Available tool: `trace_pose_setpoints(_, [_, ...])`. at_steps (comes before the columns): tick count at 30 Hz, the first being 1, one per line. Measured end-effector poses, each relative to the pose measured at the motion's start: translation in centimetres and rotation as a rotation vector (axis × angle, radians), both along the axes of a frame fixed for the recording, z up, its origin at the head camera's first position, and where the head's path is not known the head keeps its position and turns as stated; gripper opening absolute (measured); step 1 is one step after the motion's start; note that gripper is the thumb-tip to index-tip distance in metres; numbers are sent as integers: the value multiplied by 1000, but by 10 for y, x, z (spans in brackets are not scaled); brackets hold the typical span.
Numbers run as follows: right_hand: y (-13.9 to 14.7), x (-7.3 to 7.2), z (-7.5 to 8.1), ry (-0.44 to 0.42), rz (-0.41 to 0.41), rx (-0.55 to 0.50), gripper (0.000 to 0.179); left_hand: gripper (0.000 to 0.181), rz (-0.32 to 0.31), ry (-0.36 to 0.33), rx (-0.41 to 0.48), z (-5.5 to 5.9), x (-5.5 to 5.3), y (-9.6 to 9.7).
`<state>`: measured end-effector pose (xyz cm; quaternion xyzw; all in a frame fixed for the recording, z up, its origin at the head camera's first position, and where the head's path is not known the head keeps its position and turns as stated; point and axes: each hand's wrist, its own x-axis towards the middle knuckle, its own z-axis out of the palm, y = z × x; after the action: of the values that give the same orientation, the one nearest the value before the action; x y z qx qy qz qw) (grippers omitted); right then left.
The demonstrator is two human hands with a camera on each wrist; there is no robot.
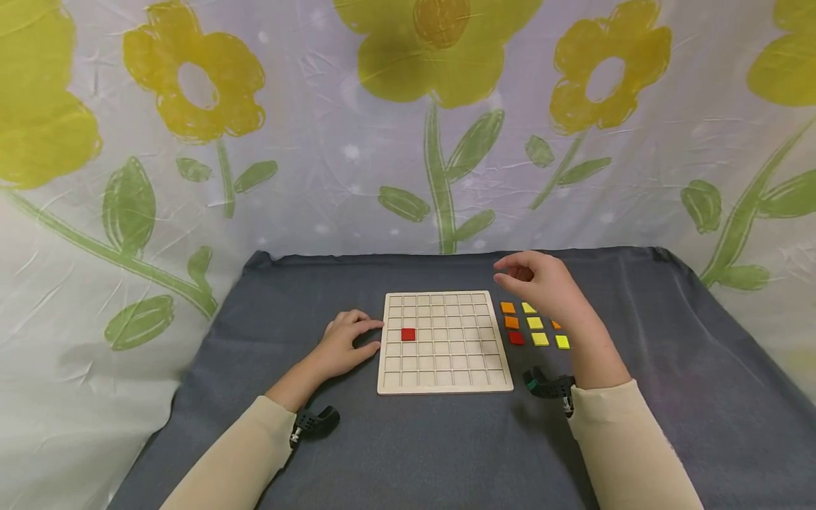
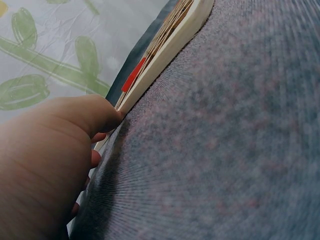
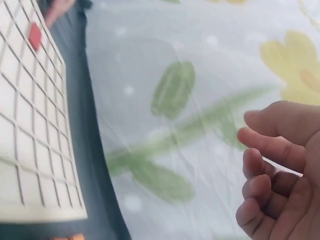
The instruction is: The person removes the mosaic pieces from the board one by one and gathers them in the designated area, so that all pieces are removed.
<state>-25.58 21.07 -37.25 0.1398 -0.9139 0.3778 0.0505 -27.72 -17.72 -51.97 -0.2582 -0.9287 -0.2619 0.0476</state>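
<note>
A pale wooden board (image 1: 446, 389) with a square grid lies flat on the cloth. One red square tile (image 1: 408, 334) sits in a cell toward its left side. My left hand (image 1: 345, 345) rests beside the board, thumb and fingers spread along its left edge; in the left wrist view the thumb (image 2: 107, 116) touches that edge. Raised above the cloth beyond the board's right side, my right hand (image 1: 542, 283) has loosely bent fingers. The right wrist view shows nothing between its thumb (image 3: 265, 120) and fingers.
Right of the board lie small square tiles in rows: orange (image 1: 511, 322), yellow (image 1: 534, 323) and a red one (image 1: 516, 338). My right forearm partly hides some. Dark grey cloth (image 1: 408, 453) covers the table; a flower-printed curtain (image 1: 319, 177) hangs behind.
</note>
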Motion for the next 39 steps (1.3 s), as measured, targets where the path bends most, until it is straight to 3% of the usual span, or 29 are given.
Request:
trace_pose_setpoints(14, [-66, -4, -31, 73, 217, -7, 29, 41, -2, 3, 19, 1, 1, 0])
trace_pose_setpoints(24, [-101, -6, -69, 1, 319, 134, 46, 42, -1, 13, 18, 0, 0, 1])
trace_pose_setpoints(33, [-109, -9, -94, -65, 398, 287, 55, 41, 0, 8, 22, -2, 0, 3])
trace_pose_setpoints(39, [-114, -14, -107, 20, 390, 361, 49, 41, 4, 21, 29, 0, 1, 2])
